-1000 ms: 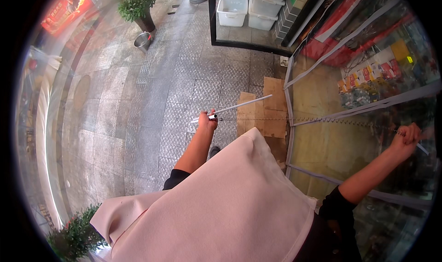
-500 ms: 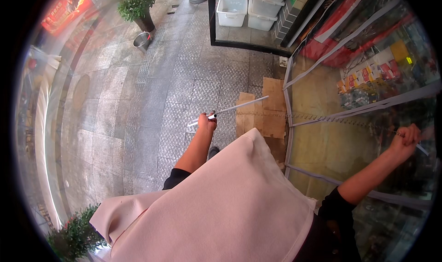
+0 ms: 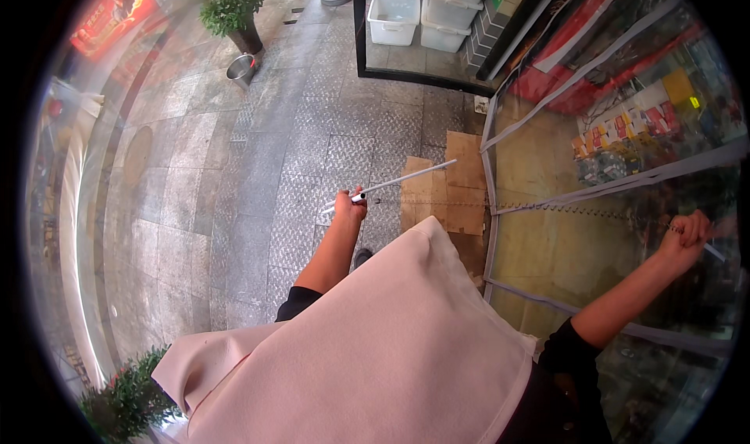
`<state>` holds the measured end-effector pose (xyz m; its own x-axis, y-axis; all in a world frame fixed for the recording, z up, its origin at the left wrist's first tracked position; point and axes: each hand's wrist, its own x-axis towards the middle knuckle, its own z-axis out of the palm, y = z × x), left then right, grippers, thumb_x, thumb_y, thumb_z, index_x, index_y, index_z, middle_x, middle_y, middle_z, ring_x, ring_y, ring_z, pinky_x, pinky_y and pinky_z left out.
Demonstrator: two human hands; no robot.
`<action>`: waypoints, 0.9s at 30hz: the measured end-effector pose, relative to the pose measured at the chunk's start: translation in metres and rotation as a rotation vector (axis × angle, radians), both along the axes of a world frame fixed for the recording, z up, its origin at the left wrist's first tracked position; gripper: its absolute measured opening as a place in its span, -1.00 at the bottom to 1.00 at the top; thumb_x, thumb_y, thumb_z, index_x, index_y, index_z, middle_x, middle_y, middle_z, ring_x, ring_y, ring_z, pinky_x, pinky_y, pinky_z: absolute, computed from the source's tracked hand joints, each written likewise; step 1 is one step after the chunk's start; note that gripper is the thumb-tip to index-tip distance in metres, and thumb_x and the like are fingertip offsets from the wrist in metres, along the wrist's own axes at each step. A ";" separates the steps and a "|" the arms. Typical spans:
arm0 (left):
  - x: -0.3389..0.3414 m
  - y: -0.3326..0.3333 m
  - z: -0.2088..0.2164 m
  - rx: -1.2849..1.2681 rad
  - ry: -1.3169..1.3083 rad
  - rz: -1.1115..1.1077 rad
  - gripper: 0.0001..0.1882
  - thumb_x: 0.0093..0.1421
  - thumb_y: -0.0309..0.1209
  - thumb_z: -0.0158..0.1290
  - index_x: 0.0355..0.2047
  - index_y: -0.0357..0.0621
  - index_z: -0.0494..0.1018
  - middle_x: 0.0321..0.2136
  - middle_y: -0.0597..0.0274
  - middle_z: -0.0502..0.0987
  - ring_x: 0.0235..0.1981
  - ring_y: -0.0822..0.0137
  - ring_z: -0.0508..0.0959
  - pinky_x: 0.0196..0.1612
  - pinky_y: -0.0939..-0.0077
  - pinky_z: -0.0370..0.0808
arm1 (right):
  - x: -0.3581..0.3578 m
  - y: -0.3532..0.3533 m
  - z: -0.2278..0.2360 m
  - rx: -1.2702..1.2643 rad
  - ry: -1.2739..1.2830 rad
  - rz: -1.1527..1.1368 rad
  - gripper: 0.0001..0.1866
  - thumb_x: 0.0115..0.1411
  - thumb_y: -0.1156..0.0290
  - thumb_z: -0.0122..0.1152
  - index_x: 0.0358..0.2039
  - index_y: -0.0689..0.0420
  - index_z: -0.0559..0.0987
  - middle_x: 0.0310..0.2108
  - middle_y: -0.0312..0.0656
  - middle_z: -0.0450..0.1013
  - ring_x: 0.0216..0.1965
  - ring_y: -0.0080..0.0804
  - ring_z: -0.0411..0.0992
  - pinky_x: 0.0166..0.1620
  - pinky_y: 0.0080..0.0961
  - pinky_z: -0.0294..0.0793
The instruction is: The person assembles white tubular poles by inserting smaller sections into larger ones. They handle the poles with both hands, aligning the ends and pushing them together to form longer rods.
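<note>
My left hand (image 3: pixel 349 201) is closed around white plastic tubing. A thin white tube (image 3: pixel 410 178) reaches from it toward the upper right, and a thicker white tube (image 3: pixel 358 197) shows its dark open end at my fingers. At the far right, my right hand (image 3: pixel 691 229) grips a long, thin coil spring (image 3: pixel 578 209). The spring stretches leftward across the glass and cardboard; its small dark tip hangs just right of the tube's open end, apart from it. A short whitish piece (image 3: pixel 714 252) sticks out below my right hand. Pale pink cloth (image 3: pixel 375 342) drapes below my arms.
Glass panels with grey frame bars (image 3: pixel 594 186) stand close on the right, with small boxes (image 3: pixel 625 131) behind them. Flattened cardboard (image 3: pixel 465 182) lies on the paving. Ahead are white plastic bins (image 3: pixel 393 20), a potted plant (image 3: pixel 234 14) and a metal bucket (image 3: pixel 241 68).
The spring's left end has come away from the tube's open end and now shows a small gap. The spring sags slightly lower. Both hands stay nearly in place.
</note>
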<state>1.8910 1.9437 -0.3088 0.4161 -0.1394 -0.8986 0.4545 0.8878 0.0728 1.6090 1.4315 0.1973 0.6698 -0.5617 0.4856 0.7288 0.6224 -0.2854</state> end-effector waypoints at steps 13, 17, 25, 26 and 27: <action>-0.003 -0.002 -0.003 -0.019 0.010 0.050 -0.74 0.32 -0.30 -0.15 -0.12 -0.21 0.18 -0.46 0.01 0.55 -0.67 0.34 0.46 -0.77 0.62 0.21 | 0.000 0.005 0.006 -0.001 -0.037 0.008 -0.75 0.38 0.38 -0.11 -0.47 0.17 0.30 -0.60 -0.33 0.12 -0.79 -0.67 -0.09 -0.71 -0.66 -0.13; -0.001 -0.001 0.000 -0.002 0.032 0.058 -0.76 0.32 -0.31 -0.16 -0.14 -0.21 0.20 -0.46 0.00 0.55 -0.68 0.36 0.45 -0.78 0.62 0.18 | 0.001 0.000 0.001 0.006 -0.023 0.006 -0.71 0.40 0.31 -0.09 -0.47 0.16 0.29 -0.59 -0.33 0.13 -0.80 -0.68 -0.09 -0.72 -0.65 -0.13; -0.001 0.001 0.015 -0.065 0.051 0.038 -0.75 0.33 -0.30 -0.17 -0.12 -0.23 0.20 -0.45 0.00 0.55 -0.70 0.36 0.43 -0.78 0.65 0.18 | 0.000 -0.005 -0.006 -0.005 0.023 -0.019 -0.61 0.43 0.15 -0.11 -0.48 0.15 0.27 -0.58 -0.33 0.14 -0.81 -0.67 -0.10 -0.73 -0.65 -0.13; -0.001 0.003 0.013 -0.065 0.040 0.051 -0.75 0.33 -0.31 -0.17 -0.11 -0.23 0.19 -0.41 -0.01 0.55 -0.70 0.38 0.40 -0.77 0.65 0.17 | 0.001 -0.004 -0.006 -0.010 0.019 -0.014 -0.61 0.43 0.16 -0.11 -0.48 0.15 0.27 -0.58 -0.33 0.15 -0.81 -0.67 -0.10 -0.73 -0.65 -0.13; 0.000 0.002 0.015 -0.066 0.032 0.059 -0.74 0.33 -0.32 -0.17 -0.10 -0.24 0.19 -0.38 -0.02 0.55 -0.70 0.40 0.38 -0.76 0.65 0.17 | 0.001 -0.004 -0.006 -0.016 0.016 -0.013 -0.61 0.43 0.16 -0.12 -0.48 0.16 0.27 -0.58 -0.32 0.15 -0.81 -0.67 -0.10 -0.73 -0.65 -0.13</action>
